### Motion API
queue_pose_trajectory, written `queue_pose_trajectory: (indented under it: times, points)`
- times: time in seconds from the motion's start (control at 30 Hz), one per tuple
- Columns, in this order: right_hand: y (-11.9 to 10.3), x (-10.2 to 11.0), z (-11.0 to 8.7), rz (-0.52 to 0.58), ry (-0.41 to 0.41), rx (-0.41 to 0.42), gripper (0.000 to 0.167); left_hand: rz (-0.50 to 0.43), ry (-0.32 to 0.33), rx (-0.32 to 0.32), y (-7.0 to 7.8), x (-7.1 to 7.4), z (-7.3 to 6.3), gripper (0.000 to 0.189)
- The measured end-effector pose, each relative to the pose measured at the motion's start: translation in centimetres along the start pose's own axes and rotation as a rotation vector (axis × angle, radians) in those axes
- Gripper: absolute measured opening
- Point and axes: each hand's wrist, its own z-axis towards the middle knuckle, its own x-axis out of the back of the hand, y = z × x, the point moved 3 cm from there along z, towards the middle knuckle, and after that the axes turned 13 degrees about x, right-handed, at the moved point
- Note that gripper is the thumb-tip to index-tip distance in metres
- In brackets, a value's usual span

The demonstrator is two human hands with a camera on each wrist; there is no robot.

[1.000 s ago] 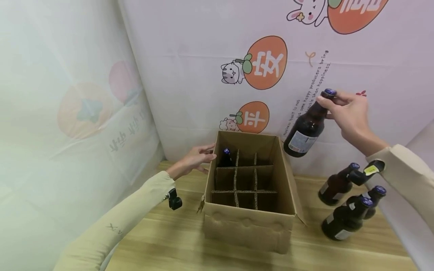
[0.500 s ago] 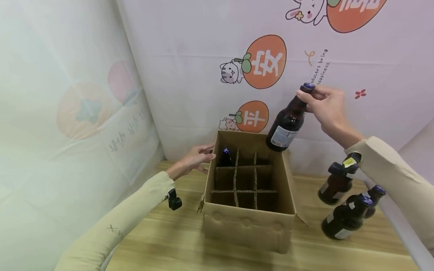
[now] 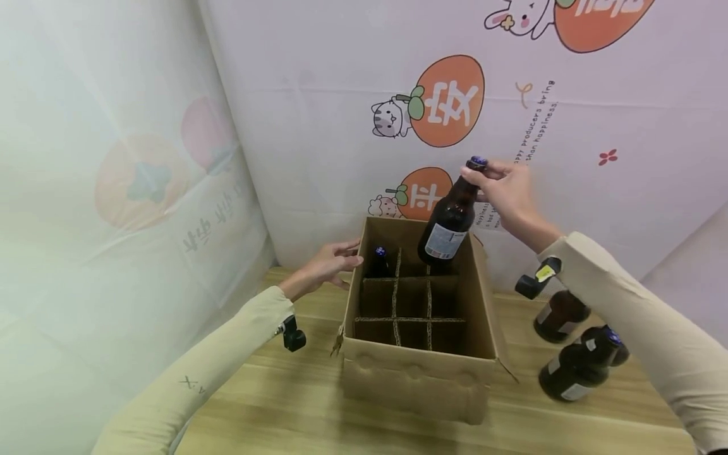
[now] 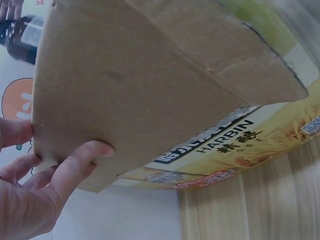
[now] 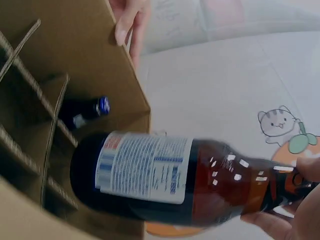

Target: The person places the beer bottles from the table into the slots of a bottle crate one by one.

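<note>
Bottle [image 3: 446, 224] of dark brown glass hangs tilted in the centre of the head view, its neck leaning to the upper right and its base above the back row of a cardboard box [image 3: 415, 392]; whether the base has passed below the rim cannot be told. The right hand [image 3: 506, 189] pinches it by the neck, just beneath the blue cap [image 3: 478, 160], and its pale label [image 3: 445, 241] faces the camera. The left hand [image 3: 324, 265] grasps the box at its upper-left edge, thumb at the rim and fingers against the outer wall. Cardboard dividers [image 3: 394, 300] split the inside into cells, and a second blue-capped bottle [image 3: 380, 258] stands in the back-left one. Printed lettering [image 4: 225, 137] reading HARBIN shows on the side of the box in the left wrist view. Three more bottles [image 3: 574, 373] stand close together at the lower right of the head view, partly behind the right sleeve [image 3: 631, 303]. Box and bottles rest on a wood-grained table [image 3: 284, 404]. Small black cameras [image 3: 294, 338] sit at both wrists. Behind, a pale cloth [image 3: 318, 158] carries orange fruits, cartoon animals and lines of text.
</note>
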Motion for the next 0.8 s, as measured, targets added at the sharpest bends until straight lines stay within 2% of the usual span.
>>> queue_pose_trajectory:
  times: [0.3,0.43,0.6,0.8]
  points:
    - [1.4,-2.4,0.1,-0.062,-0.017,-0.028,0.051,0.014,0.002,0.006,0.3,-0.2,-0.4,0.067]
    - [2.4,-3.4,0.1,-0.040,0.000,-0.048,0.045,0.011,0.005,0.005,0.3,-0.1,-0.3,0.067]
    - [3.7,-4.7,-0.1,-0.024,-0.016,-0.070,0.041,0.009,0.013,0.004,0.2,-0.1,-0.2,0.067]
    - [5.2,-4.9,-0.4,-0.050,-0.023,-0.115,0.042,0.012,0.013,0.009,0.2,-0.1,-0.2,0.066]
